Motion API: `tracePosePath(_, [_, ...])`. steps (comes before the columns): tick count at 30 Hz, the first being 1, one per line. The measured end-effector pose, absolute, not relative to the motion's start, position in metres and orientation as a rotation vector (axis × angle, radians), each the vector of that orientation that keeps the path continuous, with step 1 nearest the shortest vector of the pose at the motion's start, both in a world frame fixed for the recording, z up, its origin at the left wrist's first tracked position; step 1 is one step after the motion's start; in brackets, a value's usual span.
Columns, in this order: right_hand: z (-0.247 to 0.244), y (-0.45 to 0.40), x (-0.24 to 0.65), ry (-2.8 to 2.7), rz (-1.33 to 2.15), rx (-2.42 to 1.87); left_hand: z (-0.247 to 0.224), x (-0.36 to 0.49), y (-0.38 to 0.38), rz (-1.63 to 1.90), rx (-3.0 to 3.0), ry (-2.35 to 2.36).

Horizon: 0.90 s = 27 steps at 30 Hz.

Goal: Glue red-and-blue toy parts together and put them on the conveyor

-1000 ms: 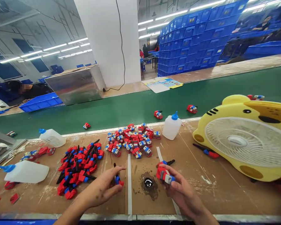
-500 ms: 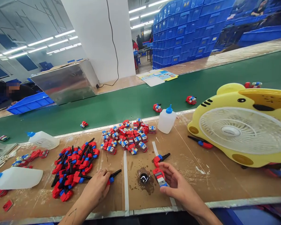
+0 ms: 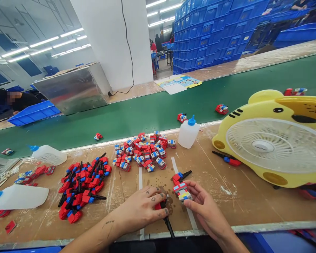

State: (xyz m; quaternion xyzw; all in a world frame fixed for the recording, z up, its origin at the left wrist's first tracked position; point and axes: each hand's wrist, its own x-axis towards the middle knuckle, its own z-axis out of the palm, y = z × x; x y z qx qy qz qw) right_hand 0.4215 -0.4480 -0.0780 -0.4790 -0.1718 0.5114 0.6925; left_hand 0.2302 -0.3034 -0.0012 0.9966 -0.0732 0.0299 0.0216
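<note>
At the bench's (image 3: 226, 207) near middle, left hand (image 3: 143, 209), fingers curled nearly closed, grips a black-rod piece (image 3: 169, 225) over a wet patch (image 3: 170, 207); rod slants nearward, slightly right. Right hand (image 3: 206, 211), thumb and fingers parted by a block's width, holds a red-white block (image 3: 182, 192), long axis running far-left to near-right. Just beyond, a second rod piece (image 3: 177, 177), rod aimed right and away. Two bottles (image 3: 23, 196) lie at left; one upright bottle (image 3: 189, 134) stands behind the block pile (image 3: 144, 151). Fill levels unclear. Across the green belt (image 3: 137, 117): blue tray (image 3: 34, 113), stacked crates (image 3: 208, 38), contents hidden.
</note>
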Motion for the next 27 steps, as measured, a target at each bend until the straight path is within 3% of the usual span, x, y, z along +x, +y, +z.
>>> tracePosePath(7, [-0.085,-0.455,0.416,-0.431,1.114,-1.094,-0.001,0.227,-0.296,0.036,2.826,-0.065])
tracePosePath(13, [-0.089,-0.448,0.402,-0.547,1.040,-1.111,-0.032,0.205,-0.302,0.382,2.102,0.608])
tracePosePath(20, [-0.080,-0.440,0.391,-0.765,1.044,-1.270,-0.047,0.205,-0.314,0.502,1.748,0.741])
tracePosePath(23, [-0.077,-0.434,0.392,-0.974,0.829,-1.467,-0.044,0.218,-0.319,0.585,1.531,0.750])
tracePosePath(27, [-0.068,-0.411,0.385,-1.298,0.275,-1.507,-0.037,0.254,-0.332,0.795,1.313,0.717])
